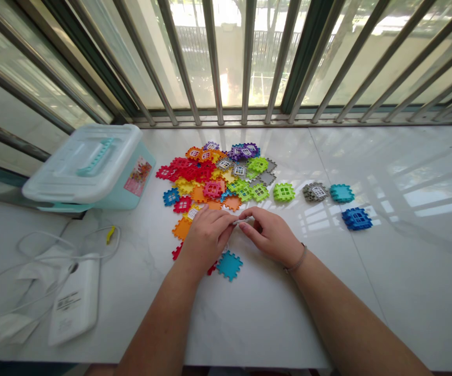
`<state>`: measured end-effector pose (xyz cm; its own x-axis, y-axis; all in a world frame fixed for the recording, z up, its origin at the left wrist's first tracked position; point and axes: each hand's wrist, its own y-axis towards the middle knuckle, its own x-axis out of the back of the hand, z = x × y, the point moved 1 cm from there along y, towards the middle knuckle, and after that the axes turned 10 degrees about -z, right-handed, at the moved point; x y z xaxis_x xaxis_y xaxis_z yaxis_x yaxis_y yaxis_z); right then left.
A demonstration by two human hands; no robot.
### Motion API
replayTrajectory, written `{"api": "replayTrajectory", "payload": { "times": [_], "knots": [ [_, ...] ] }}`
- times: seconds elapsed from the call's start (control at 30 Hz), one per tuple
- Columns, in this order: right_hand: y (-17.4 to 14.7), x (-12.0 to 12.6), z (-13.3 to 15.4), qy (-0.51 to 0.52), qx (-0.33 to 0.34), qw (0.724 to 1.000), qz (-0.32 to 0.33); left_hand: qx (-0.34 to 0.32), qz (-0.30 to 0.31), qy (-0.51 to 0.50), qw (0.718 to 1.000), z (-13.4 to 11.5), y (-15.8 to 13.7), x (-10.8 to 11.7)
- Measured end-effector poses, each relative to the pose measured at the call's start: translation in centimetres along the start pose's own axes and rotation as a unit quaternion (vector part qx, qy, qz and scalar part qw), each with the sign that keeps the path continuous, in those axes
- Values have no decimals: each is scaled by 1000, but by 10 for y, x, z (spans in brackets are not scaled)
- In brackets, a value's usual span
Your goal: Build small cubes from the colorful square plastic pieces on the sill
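Note:
Between my two hands is a small grey interlocking tile (241,220), seen nearly edge-on. My left hand (207,235) pinches its left end, and my right hand (267,232) grips the right end between thumb and fingers. Just beyond them lies a loose heap of notched plastic tiles in red (192,169), orange, yellow, green, purple and grey, some with window inserts. A light blue tile (229,265) rests flat below my left hand, with red tile edges partly hidden beside it. An orange tile (181,228) pokes out left of that hand.
Off to the right stand small stacks: green (284,192), grey (315,191), teal (342,193) and dark blue (356,219). A lidded teal storage box (88,167) is at the left. Nearer, a white power bank (75,300) lies among cables. Window bars (245,68) border the back.

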<state>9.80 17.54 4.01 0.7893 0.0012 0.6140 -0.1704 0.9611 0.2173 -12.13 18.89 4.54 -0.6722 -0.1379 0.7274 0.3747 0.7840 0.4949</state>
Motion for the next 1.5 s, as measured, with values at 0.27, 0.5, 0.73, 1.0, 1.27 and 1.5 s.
{"api": "replayTrajectory", "payload": {
  "times": [0.27,0.5,0.73,1.0,1.27,1.5],
  "knots": [
    [0,0,0,5,2,1000,1,0,-2,0,1000,1,0,0],
    [0,0,-1,2,0,1000,3,-3,-10,2,1000,2,-1,-1],
    [0,1,1,1,3,1000,2,-5,-10,6,1000,1,-1,-1],
    [0,1,-1,1,0,1000,7,-11,-18,-1,1000,2,-1,-1],
    [0,0,0,-3,4,1000,2,-9,-16,3,1000,1,-1,-1],
    [0,0,0,4,3,1000,8,-13,-18,1,1000,1,0,0]
  ]
}}
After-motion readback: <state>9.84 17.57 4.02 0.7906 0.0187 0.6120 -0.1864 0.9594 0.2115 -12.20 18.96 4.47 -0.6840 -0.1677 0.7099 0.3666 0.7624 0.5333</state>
